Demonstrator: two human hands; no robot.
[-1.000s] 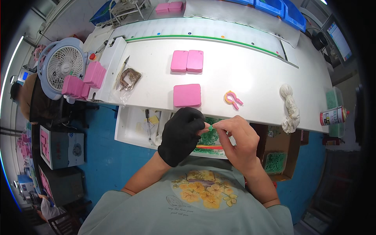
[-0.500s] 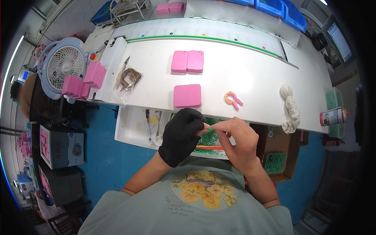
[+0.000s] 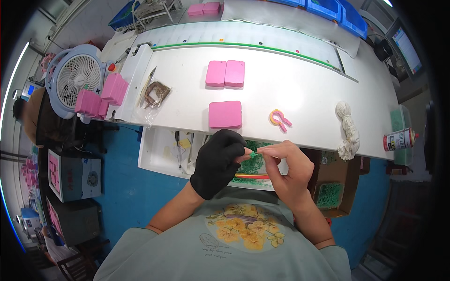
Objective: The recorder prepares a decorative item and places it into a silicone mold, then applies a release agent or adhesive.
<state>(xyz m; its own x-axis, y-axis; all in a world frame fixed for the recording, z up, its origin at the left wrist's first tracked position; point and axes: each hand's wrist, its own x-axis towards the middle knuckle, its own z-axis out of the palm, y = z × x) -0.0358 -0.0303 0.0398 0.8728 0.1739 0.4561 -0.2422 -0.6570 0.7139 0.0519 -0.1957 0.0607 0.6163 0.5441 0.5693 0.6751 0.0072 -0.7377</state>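
In the head view, a white tray [image 3: 262, 187] lies just below the hands, with green bits [image 3: 252, 165] and red-yellow tweezers [image 3: 252, 176] in it. Left of the left hand [image 3: 217, 164], an open white drawer [image 3: 151, 161] holds a pen [image 3: 177, 136] and other small items. Right of the right hand [image 3: 288, 169], a cardboard box [image 3: 347, 196] contains a tub of green pieces [image 3: 329, 195].

The green piece [image 3: 253, 154] is between the hands, tiny and uneven; its exact shape is too small to tell. The left hand, black-gloved with bare fingertips, pinches it. The bare right hand's thumb and forefinger come together at its right edge; whether they grip it, I cannot tell.

Ahead of the hands is a white table [image 3: 178, 103]. A pink block [image 3: 225, 114] sits just beyond the left hand, with two more blocks [image 3: 225, 73] farther off. Pink-yellow tweezers [image 3: 280, 121] lie beyond the right hand; white yarn [image 3: 347, 131] is farther right. A fan [image 3: 77, 77] stands far left, above blue floor [image 3: 122, 187].
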